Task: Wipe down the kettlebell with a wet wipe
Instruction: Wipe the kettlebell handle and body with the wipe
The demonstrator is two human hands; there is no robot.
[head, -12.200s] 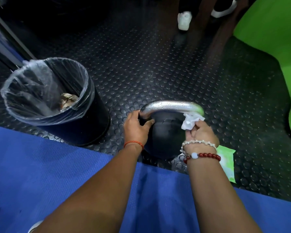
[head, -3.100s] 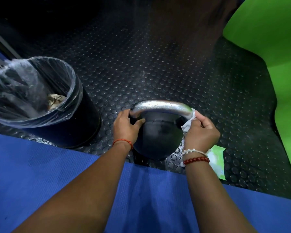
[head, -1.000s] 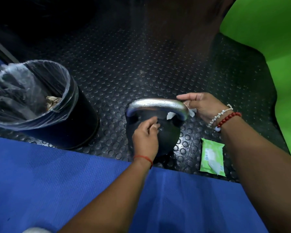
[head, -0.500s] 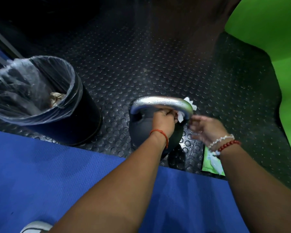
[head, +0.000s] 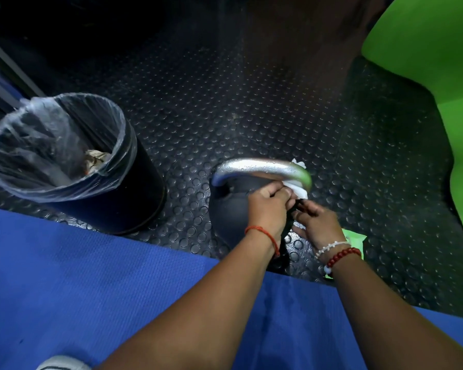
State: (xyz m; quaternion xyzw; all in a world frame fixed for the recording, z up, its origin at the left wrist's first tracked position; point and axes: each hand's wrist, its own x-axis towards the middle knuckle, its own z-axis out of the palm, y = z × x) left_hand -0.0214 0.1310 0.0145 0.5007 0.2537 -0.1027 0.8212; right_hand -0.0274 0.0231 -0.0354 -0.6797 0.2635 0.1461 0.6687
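Black kettlebell (head: 231,212) upright on the floor, silver handle (head: 259,168) arched across its top. White wet wipe (head: 299,190) looped round the handle's right end: one tuft above the bar, the rest bunched below it.

Change: three seconds back the right hand (head: 317,225) held the wipe at that end while the left hand (head: 267,209) steadied the handle's left end. A second ago the right was round the far side and the left was reaching under the bar. Now the left has the wipe, fingers curled and pinching it just under the handle. The right is on the near side, just beside the left, fingertips pointing toward the wipe's lower edge. Whether it grips anything, cannot tell.

Surface: black studded rubber floor (head: 251,102), blue mat (head: 91,276) in the foreground under both forearms. Black bin (head: 134,188) with a clear liner stands left of the kettlebell, apart from it, crumpled paper inside. Green wipe packet (head: 356,237) on the floor, partly hidden behind the right wrist. Bright green shape (head: 425,76) at far right.

Wipe sits at the left fingertips, between hand and bar, above the kettlebell's body.
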